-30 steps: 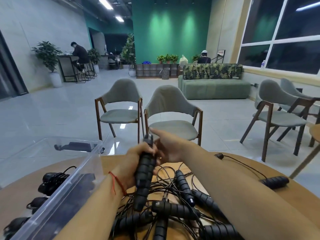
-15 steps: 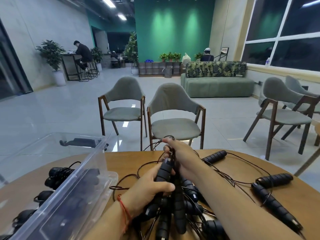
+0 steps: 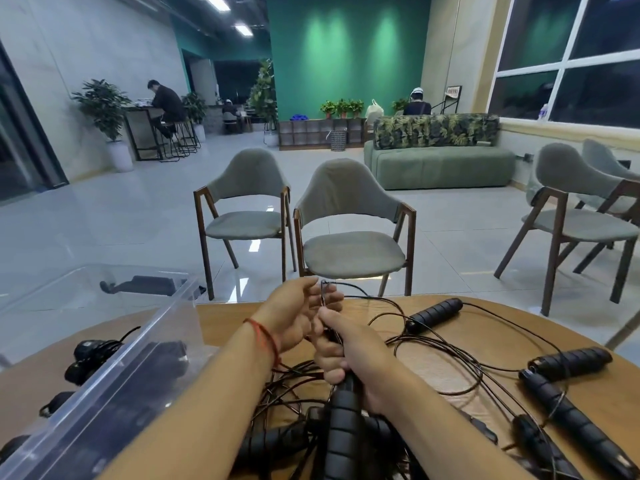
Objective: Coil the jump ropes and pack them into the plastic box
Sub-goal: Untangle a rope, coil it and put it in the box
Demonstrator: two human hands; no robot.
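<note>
Clear plastic box (image 3: 114,368) on the left already has coiled ropes (image 3: 90,353) in it. Left hand (image 3: 294,317) has its fingers mostly straight against the cord (image 3: 323,292), can't tell if it's pinching. Right hand (image 3: 349,355) is wrapped round a black handle (image 3: 343,420). The loose ropes (image 3: 571,363) on the right look tangled, so I bet winding snags them and drags them along.

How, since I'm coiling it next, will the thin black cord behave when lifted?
Probably floppy: the cord lies in loose sagging loops on the table. Likely to snag, since strands cross and tangle around the handles. Seemingly light, being so thin.
</note>
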